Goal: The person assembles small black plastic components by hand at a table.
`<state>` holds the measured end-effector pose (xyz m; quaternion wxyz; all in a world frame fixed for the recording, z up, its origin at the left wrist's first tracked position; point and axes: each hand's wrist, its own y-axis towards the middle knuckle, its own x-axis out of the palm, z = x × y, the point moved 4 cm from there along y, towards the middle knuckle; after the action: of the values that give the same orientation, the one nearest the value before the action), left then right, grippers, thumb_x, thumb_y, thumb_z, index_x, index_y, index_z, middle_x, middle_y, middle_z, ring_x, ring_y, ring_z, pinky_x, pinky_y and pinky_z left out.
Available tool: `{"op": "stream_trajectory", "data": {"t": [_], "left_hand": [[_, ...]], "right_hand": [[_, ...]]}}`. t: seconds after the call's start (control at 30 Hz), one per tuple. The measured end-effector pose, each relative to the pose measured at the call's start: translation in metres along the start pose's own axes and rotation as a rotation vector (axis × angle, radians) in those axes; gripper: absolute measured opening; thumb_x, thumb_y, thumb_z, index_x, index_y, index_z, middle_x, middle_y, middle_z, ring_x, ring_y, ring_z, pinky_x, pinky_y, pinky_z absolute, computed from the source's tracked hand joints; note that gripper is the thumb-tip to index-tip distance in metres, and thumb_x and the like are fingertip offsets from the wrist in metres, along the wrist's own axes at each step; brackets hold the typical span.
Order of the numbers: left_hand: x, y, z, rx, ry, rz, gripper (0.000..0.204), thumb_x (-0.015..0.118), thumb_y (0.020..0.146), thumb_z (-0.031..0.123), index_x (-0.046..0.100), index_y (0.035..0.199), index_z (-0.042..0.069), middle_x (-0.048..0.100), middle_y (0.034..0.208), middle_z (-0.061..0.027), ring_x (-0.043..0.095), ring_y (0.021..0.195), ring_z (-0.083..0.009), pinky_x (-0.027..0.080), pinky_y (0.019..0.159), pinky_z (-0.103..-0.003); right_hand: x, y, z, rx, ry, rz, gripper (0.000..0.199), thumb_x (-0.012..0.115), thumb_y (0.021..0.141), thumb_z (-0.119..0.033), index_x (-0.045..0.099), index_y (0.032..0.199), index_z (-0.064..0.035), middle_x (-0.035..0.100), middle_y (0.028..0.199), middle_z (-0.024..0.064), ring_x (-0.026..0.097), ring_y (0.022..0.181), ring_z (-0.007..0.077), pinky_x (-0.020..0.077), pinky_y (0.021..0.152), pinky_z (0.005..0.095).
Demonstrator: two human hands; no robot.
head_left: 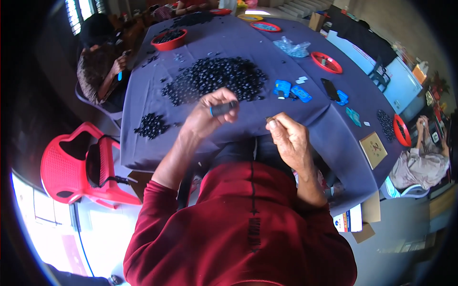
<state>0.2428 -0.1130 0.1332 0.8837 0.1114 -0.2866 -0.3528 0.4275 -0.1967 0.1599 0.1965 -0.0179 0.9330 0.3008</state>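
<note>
My left hand (202, 117) is over the near edge of the cloth-covered table, its fingers closed around a short dark cylindrical tool with a blue band (223, 109). To its right, my right hand (292, 140) pinches a tiny dark piece (269, 119) between thumb and forefinger; its kind is too small to make out. The hands are apart. Just beyond them spreads a large heap of small black round pieces (219, 74). A smaller heap of black pieces (150, 125) lies to the left of my left hand.
A red basin (168, 44) of black pieces stands farther back. Blue packets (282, 86), a dark phone (329, 88), a clear plastic bag (292, 47) and a red tray (326, 62) lie rightward. A red chair (71, 159) stands left. Other people sit around the table.
</note>
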Motion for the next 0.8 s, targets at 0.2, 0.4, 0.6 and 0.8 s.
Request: {"op": "stream_trajectory", "data": {"t": [0.2, 0.4, 0.6, 0.8], "left_hand": [[0.055, 0.012, -0.032, -0.048, -0.291, -0.150, 0.039, 0.069, 0.075, 0.026, 0.050, 0.094, -0.003, 0.050, 0.077, -0.0057, 0.046, 0.069, -0.0124, 0.037, 0.061, -0.026], [0.058, 0.012, -0.044, -0.110, -0.409, -0.216, 0.041, 0.068, 0.076, 0.025, 0.049, 0.095, -0.005, 0.047, 0.078, -0.0065, 0.044, 0.069, -0.0118, 0.037, 0.061, -0.025], [0.064, 0.016, -0.046, -0.070, -0.401, -0.211, 0.035, 0.066, 0.077, 0.023, 0.050, 0.094, -0.003, 0.050, 0.076, -0.0046, 0.045, 0.069, -0.0121, 0.036, 0.064, -0.027], [0.063, 0.016, -0.047, -0.031, -0.421, -0.267, 0.036, 0.067, 0.076, 0.024, 0.052, 0.096, -0.002, 0.051, 0.076, -0.0033, 0.045, 0.069, -0.0112, 0.035, 0.065, -0.027]], "right_hand": [[-0.010, -0.002, -0.007, 0.014, -0.040, 0.006, 0.026, 0.050, 0.091, -0.023, 0.056, 0.080, 0.0004, 0.046, 0.058, -0.0001, 0.040, 0.052, 0.0048, 0.0346, 0.048, 0.0222], [-0.013, -0.003, -0.008, -0.028, -0.135, 0.018, 0.024, 0.051, 0.091, -0.021, 0.057, 0.080, -0.0004, 0.047, 0.057, 0.0007, 0.038, 0.053, 0.0063, 0.0344, 0.048, 0.0238], [-0.012, -0.004, -0.002, -0.067, -0.204, 0.018, 0.022, 0.049, 0.091, -0.018, 0.058, 0.081, -0.0003, 0.064, 0.069, 0.0069, 0.055, 0.056, 0.0083, 0.0409, 0.051, 0.0242], [-0.010, -0.003, -0.006, -0.015, -0.162, 0.022, 0.021, 0.050, 0.091, -0.016, 0.057, 0.079, -0.0005, 0.066, 0.072, 0.0077, 0.063, 0.063, 0.0129, 0.0451, 0.054, 0.0253]]}}
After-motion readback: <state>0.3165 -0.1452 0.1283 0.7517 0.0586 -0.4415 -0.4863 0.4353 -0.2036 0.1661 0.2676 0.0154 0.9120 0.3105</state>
